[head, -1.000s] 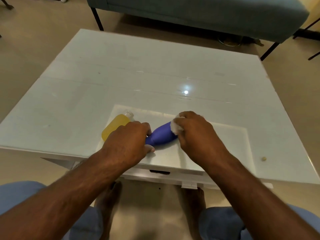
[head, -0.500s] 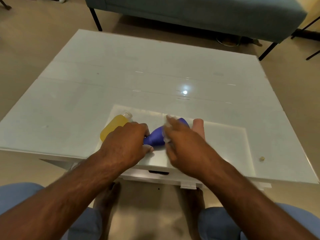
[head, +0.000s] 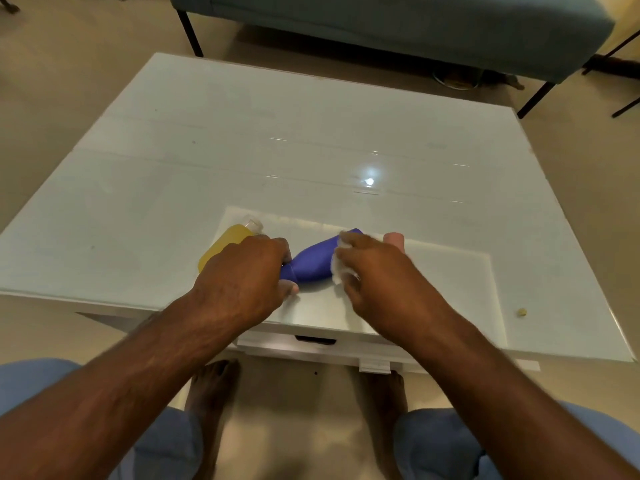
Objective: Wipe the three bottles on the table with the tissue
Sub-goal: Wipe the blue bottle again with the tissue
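A blue bottle (head: 313, 261) lies on its side near the front edge of the white table (head: 242, 161). My left hand (head: 242, 275) grips its near, narrow end. My right hand (head: 377, 275) presses a crumpled white tissue (head: 337, 268) against the bottle's wide part. A yellow bottle (head: 227, 242) with a clear cap lies to the left, partly behind my left hand. A pink bottle (head: 394, 239) shows only its far end behind my right hand.
A small yellowish crumb (head: 521, 312) lies near the table's right front edge. A teal sofa (head: 398, 26) on black legs stands beyond the table. My bare feet (head: 211, 386) rest on the floor under the front edge.
My right hand with the tissue slid along the blue bottle, toward my left hand and back out to the wide part. The left hand kept its hold. The pink bottle came into sight.
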`<state>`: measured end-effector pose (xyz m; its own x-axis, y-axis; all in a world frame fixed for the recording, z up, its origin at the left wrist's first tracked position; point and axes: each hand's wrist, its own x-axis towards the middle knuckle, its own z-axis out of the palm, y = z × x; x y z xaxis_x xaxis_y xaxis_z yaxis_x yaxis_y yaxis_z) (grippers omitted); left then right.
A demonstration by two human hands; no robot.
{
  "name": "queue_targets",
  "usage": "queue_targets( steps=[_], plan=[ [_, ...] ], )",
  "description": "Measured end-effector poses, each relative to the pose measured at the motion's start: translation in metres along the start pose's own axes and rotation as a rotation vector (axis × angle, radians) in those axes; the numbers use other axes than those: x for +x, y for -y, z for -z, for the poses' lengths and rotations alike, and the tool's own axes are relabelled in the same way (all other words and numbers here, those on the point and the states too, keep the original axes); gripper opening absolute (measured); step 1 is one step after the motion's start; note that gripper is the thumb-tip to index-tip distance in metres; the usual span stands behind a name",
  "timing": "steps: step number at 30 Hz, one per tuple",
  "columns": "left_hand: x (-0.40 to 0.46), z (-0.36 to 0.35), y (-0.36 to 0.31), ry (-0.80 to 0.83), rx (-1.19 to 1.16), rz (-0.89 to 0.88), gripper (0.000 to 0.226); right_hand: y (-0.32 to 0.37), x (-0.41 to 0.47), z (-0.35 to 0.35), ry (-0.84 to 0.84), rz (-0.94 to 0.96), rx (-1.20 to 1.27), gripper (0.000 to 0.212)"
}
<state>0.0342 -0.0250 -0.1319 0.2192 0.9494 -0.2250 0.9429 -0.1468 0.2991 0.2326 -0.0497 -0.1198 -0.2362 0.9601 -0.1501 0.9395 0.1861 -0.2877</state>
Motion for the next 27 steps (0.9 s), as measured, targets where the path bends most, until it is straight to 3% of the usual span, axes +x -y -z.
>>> queue_targets(
  steps=[4, 8, 12, 16, 21, 24, 27],
  plan=[
    [0.0003, 0.0007, -0.0007, -0.002, 0.018, 0.000, 0.040, -0.0053, 0.0056, -0.0121, 0.030, -0.049, 0.129, 0.052],
    [0.0007, 0.0009, -0.0005, 0.003, 0.017, -0.004, 0.040, -0.0040, 0.0062, -0.0071, 0.057, -0.019, 0.014, 0.035],
    [0.0010, 0.0006, -0.0008, 0.011, 0.019, -0.001, 0.040, -0.0041, 0.0071, -0.0122, 0.080, -0.076, 0.044, 0.048],
    [0.0017, -0.0001, -0.0008, 0.009, 0.020, -0.001, 0.041, -0.0029, 0.0057, -0.0062, 0.080, -0.035, -0.005, 0.035],
    [0.0021, -0.0001, -0.0012, 0.009, 0.018, -0.003, 0.041, -0.0044, 0.0067, -0.0101, 0.074, -0.065, 0.074, 0.048],
    [0.0021, -0.0005, -0.0012, 0.017, 0.016, 0.001, 0.041, -0.0027, 0.0052, -0.0069, 0.079, -0.016, -0.002, 0.037],
    [0.0029, -0.0013, -0.0017, 0.015, 0.019, -0.001, 0.041, -0.0039, 0.0053, -0.0071, 0.069, -0.021, 0.026, 0.040]
  ],
)
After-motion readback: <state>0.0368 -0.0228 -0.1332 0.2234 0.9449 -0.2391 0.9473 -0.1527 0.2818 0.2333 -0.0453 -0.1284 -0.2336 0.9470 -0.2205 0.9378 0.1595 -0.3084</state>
